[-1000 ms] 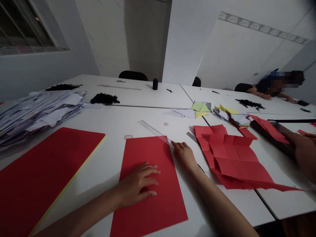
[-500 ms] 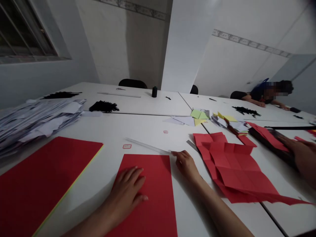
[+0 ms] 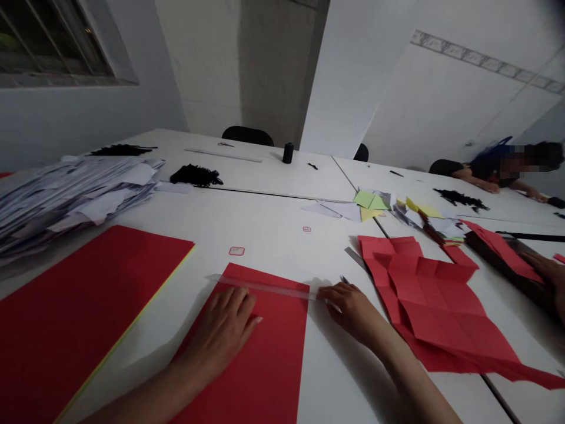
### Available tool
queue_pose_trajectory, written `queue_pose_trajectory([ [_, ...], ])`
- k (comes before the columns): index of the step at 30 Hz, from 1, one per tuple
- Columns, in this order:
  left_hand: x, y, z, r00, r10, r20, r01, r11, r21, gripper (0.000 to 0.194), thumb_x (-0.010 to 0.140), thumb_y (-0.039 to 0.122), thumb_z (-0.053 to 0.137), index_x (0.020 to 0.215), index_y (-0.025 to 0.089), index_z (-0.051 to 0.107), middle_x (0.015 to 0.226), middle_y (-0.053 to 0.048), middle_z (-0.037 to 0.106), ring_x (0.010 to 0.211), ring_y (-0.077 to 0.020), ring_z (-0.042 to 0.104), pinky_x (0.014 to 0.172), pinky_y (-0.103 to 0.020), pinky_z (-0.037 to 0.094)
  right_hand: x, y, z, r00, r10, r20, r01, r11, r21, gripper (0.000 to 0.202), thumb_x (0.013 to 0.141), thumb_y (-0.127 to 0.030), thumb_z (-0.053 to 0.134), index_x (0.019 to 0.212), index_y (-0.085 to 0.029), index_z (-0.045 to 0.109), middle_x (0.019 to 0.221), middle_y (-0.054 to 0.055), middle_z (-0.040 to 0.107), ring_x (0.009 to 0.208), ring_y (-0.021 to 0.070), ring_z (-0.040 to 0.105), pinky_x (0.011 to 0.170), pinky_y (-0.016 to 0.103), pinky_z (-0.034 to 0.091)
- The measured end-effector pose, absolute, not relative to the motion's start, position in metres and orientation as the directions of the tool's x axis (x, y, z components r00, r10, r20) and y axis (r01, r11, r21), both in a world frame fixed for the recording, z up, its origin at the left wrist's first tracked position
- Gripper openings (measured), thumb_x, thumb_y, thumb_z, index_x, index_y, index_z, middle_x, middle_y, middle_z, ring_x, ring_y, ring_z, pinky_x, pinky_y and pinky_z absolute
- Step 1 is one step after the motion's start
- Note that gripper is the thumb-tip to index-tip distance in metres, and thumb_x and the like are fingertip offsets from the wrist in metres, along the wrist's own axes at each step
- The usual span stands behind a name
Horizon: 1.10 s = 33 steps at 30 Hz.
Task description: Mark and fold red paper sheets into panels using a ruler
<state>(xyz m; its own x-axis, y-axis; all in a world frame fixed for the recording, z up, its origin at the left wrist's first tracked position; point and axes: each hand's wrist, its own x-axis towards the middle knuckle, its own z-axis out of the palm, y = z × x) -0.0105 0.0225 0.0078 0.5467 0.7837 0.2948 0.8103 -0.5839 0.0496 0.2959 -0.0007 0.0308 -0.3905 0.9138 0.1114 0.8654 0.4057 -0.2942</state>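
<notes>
A red sheet of paper lies in front of me on the white table. My left hand rests on it, palm down with fingers stretched out, fingertips at the ruler's near edge. A clear ruler spans the sheet near its far edge. My right hand pinches the ruler's right end, just past the sheet's right side. A thin dark pointed tip shows behind my right knuckles; whether the hand holds it, I cannot tell.
A stack of red sheets with a yellow edge lies left, below a paper pile. Creased red paper covers a metal ruler at right. Another person's hand is at far right. Black thread spool stands farther back.
The clear ruler has come toward me, from beyond the sheet onto its far part, with my right hand on it. The sheet has turned slightly. My view has shifted left.
</notes>
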Motion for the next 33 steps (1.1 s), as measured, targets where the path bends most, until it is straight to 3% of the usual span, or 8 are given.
queue_pose_trajectory([
  [6,-0.014,0.03,0.004,0.51,0.777,0.368,0.797,-0.588,0.137,0.048,0.091,0.052,0.045,0.129,0.024,0.05,0.127,-0.011,0.054,0.115,-0.0328,0.051,0.096,-0.051,0.04,0.316,-0.004,0.054,-0.202,0.979,0.034,0.914,0.201,-0.353,0.012,0.089,-0.026,0.059,0.097,-0.022,0.069,0.095,0.005,0.071,0.084,0.0183,0.066,0.072,0.03,0.05],
  [12,-0.016,0.046,-0.006,0.53,0.778,0.337,0.785,-0.6,0.152,0.051,0.089,0.057,0.044,0.124,0.021,0.053,0.127,-0.012,0.054,0.113,-0.0332,0.053,0.094,-0.052,0.044,0.333,0.006,0.057,0.192,0.977,-0.096,0.96,-0.207,-0.19,0.014,0.087,-0.023,0.058,0.1,-0.017,0.062,0.102,0.008,0.069,0.085,0.0194,0.065,0.063,0.026,0.041],
  [20,-0.011,0.034,0.003,0.533,0.802,0.27,0.792,-0.585,0.174,0.056,0.093,0.053,0.043,0.136,0.017,0.047,0.137,-0.014,0.05,0.127,-0.0328,0.046,0.102,-0.05,0.042,0.336,0.009,0.037,0.191,0.977,-0.095,0.963,-0.206,-0.176,0.034,0.088,-0.014,0.044,0.119,-0.02,0.057,0.097,0.011,0.071,0.08,0.0239,0.066,0.058,0.028,0.038],
  [22,-0.011,0.029,0.005,0.539,0.811,0.226,0.8,-0.577,0.166,0.054,0.094,0.051,0.043,0.138,0.02,0.045,0.141,-0.013,0.046,0.131,-0.0323,0.042,0.104,-0.05,0.042,0.342,0.01,0.032,0.19,0.982,0.013,0.948,-0.18,-0.262,0.035,0.088,-0.016,0.041,0.117,-0.024,0.061,0.099,0.01,0.071,0.077,0.0232,0.066,0.058,0.03,0.041],
  [24,-0.012,0.026,0.005,0.538,0.821,0.19,0.806,-0.567,0.167,0.053,0.094,0.051,0.043,0.138,0.022,0.045,0.144,-0.013,0.043,0.134,-0.0328,0.039,0.106,-0.051,0.04,0.349,0.011,0.029,0.184,0.97,0.158,0.874,-0.088,-0.477,0.031,0.088,-0.021,0.042,0.107,-0.023,0.066,0.097,0.009,0.069,0.077,0.0224,0.065,0.062,0.033,0.046],
  [28,-0.014,0.025,0.004,0.528,0.831,0.176,0.807,-0.555,0.201,0.057,0.093,0.054,0.045,0.14,0.022,0.043,0.148,-0.013,0.038,0.138,-0.0357,0.033,0.109,-0.055,0.035,0.353,0.012,0.029,0.309,0.915,0.261,0.341,0.149,-0.928,0.024,0.089,-0.028,0.046,0.104,-0.024,0.063,0.092,0.005,0.066,0.083,0.0184,0.065,0.073,0.034,0.054],
  [30,-0.015,0.026,0.002,0.523,0.833,0.181,0.808,-0.552,0.205,0.059,0.092,0.055,0.045,0.14,0.021,0.042,0.15,-0.013,0.036,0.138,-0.0364,0.032,0.11,-0.056,0.033,0.348,0.011,0.029,0.323,0.921,0.216,0.108,0.191,-0.976,0.018,0.088,-0.03,0.052,0.105,-0.027,0.059,0.095,0.003,0.067,0.08,0.0159,0.067,0.077,0.035,0.055],
  [33,-0.017,0.026,0.001,0.514,0.839,0.177,0.819,-0.541,0.192,0.062,0.091,0.058,0.046,0.14,0.021,0.042,0.152,-0.014,0.032,0.139,-0.037,0.03,0.111,-0.056,0.032,0.331,0.009,0.026,0.19,0.965,0.18,0.01,0.181,-0.983,0.015,0.086,-0.031,0.06,0.099,-0.028,0.052,0.104,0.004,0.069,0.082,0.0168,0.069,0.082,0.038,0.055],
])
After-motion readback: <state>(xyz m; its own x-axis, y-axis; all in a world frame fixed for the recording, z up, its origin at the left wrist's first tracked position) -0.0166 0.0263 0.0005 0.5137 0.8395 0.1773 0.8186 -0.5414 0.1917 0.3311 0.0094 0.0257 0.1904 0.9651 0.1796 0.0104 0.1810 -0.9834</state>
